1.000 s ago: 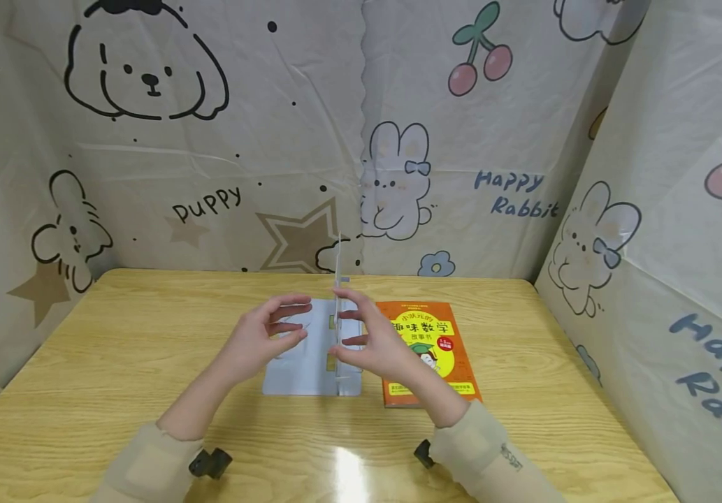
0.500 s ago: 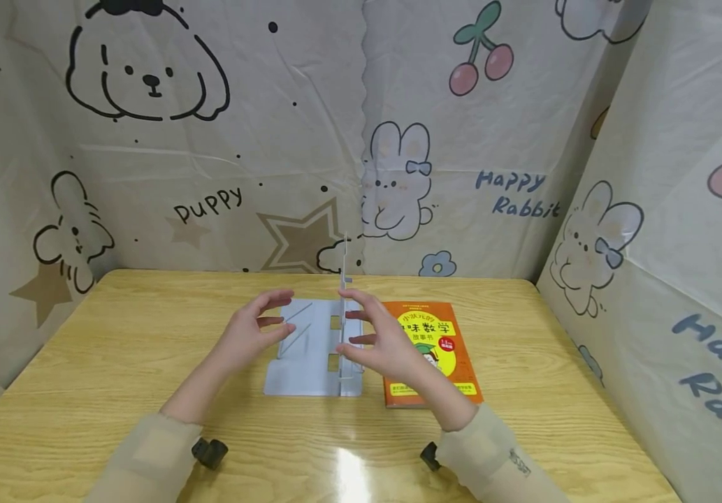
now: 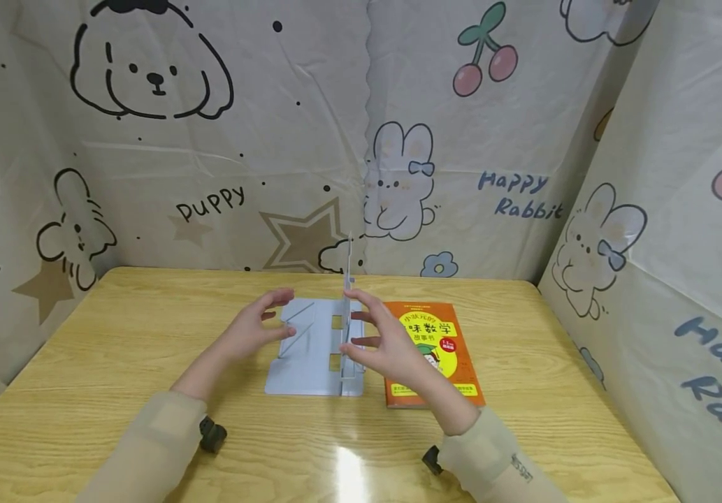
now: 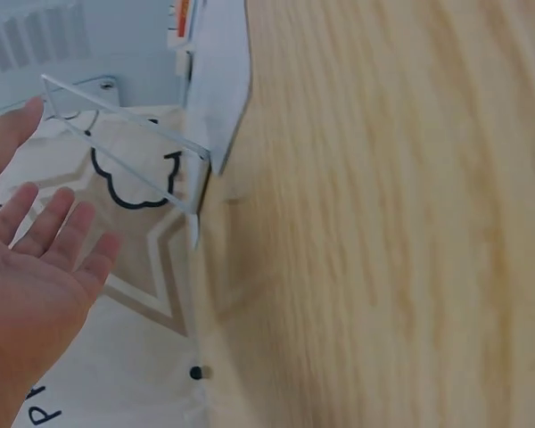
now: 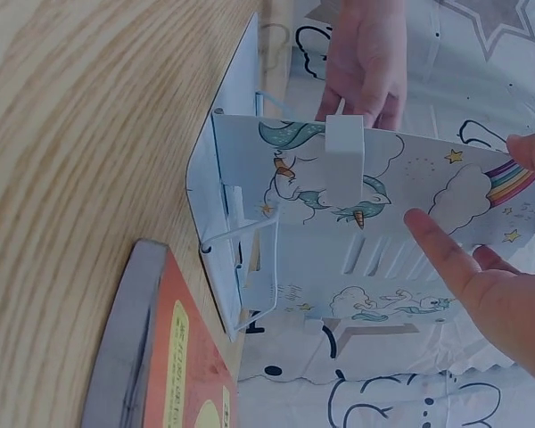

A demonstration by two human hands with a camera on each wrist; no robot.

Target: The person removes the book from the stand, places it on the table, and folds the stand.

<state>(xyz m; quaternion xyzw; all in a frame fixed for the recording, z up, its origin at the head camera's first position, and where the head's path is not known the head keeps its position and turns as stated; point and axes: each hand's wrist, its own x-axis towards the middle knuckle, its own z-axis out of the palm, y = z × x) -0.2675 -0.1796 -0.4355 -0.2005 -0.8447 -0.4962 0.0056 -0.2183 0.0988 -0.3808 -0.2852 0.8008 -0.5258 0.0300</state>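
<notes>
A pale blue metal book stand (image 3: 300, 381) rests on the table, its base flat and its printed panel (image 5: 408, 174) upright, seen edge-on in the head view. Unicorns and a rainbow decorate the panel in the right wrist view. A thin wire support (image 4: 116, 109) sticks out on the stand's left side. My left hand (image 3: 244, 332) is beside that wire, fingers spread and loosely bent, holding nothing; any contact is unclear. With its fingertips, my right hand (image 3: 388, 346) touches the right face and the edge of the upright panel, fingers apart.
An orange-covered book (image 3: 432, 391) lies flat to the right of the stand, under my right forearm. The wooden table (image 3: 147, 307) ends at a cartoon-printed cloth (image 3: 222, 154) behind it, and another stretch of this cloth hangs along the right side.
My left hand has drawn back to the left, exposing the wire support on the base. The upright panel has shifted slightly right at its top, together with my right hand.
</notes>
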